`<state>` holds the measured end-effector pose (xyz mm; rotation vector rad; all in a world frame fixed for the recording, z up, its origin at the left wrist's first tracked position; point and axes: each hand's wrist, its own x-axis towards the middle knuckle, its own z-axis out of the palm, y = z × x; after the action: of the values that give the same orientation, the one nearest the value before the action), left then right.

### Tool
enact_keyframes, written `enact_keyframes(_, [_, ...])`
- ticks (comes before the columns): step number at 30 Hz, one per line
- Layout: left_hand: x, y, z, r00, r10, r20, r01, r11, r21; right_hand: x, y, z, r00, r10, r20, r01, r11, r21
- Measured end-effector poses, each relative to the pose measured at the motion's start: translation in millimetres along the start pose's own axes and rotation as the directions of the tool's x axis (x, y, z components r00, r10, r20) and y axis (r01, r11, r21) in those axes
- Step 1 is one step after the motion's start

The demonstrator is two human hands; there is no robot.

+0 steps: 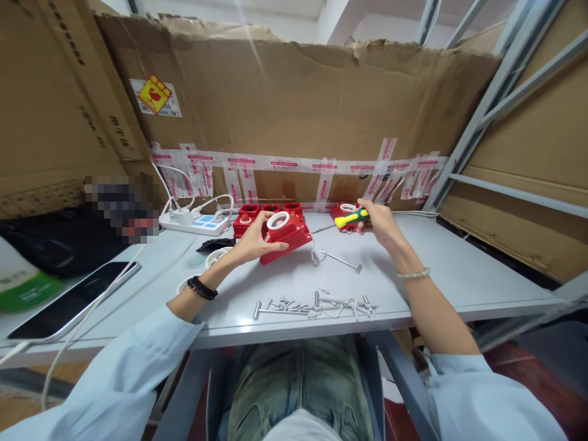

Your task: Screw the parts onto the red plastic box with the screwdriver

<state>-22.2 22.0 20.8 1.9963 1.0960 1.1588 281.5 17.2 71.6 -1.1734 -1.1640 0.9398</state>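
Observation:
In my left hand (258,240) is a red box-shaped housing (294,237) with a round white ring on its face, held tilted above the table. My right hand (377,222) grips a screwdriver (353,217) by its yellow and green handle. The screwdriver's thin shaft points left, and its tip is at the housing's right side; whether it touches a screw is too small to tell. A white string hangs below the housing. Below it on the table lies a small metal T-shaped hammer (342,261).
Several metal T-shaped pieces and strings (316,305) lie along the table's front edge. More red housings (245,215) stand behind my left hand, another (342,211) behind the screwdriver. A power strip (197,222), white rings (218,256) and a phone (73,300) are at left. Cardboard (294,104) walls the back.

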Motion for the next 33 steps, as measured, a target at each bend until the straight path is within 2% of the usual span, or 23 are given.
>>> enact_keyframes(3, [-1.0,3.8,1.4,0.999,-0.031,0.008,0.031,0.998,-0.052,0.5,-1.9,1.6,0.999,0.031,-0.013,-0.029,0.995,0.096])
enact_keyframes(14, [-2.9,7.3,4.4,0.995,-0.073,0.075,0.087,0.975,-0.205,-0.7,-4.9,3.9,0.993,0.052,-0.108,-0.026,0.972,0.234])
enact_keyframes(21, [-3.4,8.9,4.8,0.996,-0.069,0.064,0.082,0.970,-0.227,0.9,-5.9,0.9,0.992,0.022,-0.123,0.015,0.955,0.296])
enact_keyframes(33, [-3.8,8.6,4.4,0.993,-0.080,0.089,0.096,0.976,-0.196,-1.9,-5.9,4.1,0.992,-0.003,-0.124,0.041,0.950,0.308])
